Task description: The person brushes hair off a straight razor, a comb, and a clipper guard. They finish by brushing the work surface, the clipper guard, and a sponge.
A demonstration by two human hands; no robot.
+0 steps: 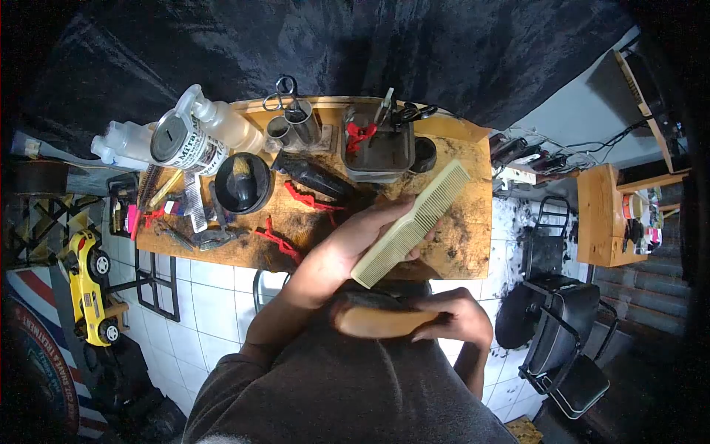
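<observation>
My left hand (347, 240) is closed around a cream-coloured comb (411, 223). The comb slants up to the right over the front of the wooden table (466, 255), its teeth in view. Lower down, close to my dark shirt, my right hand (460, 318) grips the end of a wooden-backed brush (384, 323). Motion blurs the brush a little, and its dark bristles show only in part along the far side. A gap separates brush and comb. Beyond my left hand lie a black hair clipper (314, 176) and red-handled clips (279, 240).
A black bowl with a shaving brush (242, 185), a tin can (177, 140), spray bottles (225, 122), scissors (281, 92) in metal cups and a grey container (379, 159) stand along the table's back. Right of the table is a black chair (566, 318); dark hair litters the tiles.
</observation>
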